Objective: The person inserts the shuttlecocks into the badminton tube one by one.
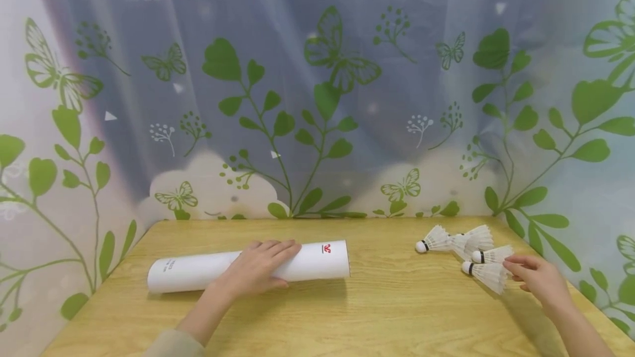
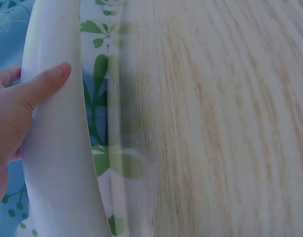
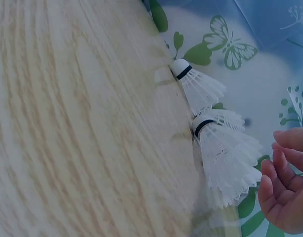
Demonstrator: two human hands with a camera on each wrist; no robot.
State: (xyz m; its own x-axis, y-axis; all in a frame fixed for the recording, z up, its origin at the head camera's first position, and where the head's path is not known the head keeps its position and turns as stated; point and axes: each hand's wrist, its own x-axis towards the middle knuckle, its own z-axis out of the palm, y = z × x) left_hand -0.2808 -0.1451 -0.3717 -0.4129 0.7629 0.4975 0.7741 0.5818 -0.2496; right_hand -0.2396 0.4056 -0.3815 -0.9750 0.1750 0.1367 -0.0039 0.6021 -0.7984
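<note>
A long white shuttlecock tube point(image 1: 317, 262) lies crosswise over the left half of the table, with a small red logo near its right end. My left hand point(image 1: 263, 266) holds it from above around the middle; in the left wrist view the thumb point(image 2: 55, 78) runs across the tube point(image 2: 60, 148). On the right, several white feathered shuttlecocks point(image 1: 488, 276) lie in a loose cluster, one point(image 1: 434, 239) farther left. My right hand point(image 1: 541, 282) is just right of them, fingers bent and close to the feathers. In the right wrist view, nothing shows between its fingertips point(image 3: 280, 143).
The wooden table point(image 1: 387, 307) has light yellowish grain. Behind it and along its sides hangs a curtain point(image 1: 397, 125) printed with green leaves and butterflies, close to the table's back edge. The shuttlecocks sit toward the table's right side.
</note>
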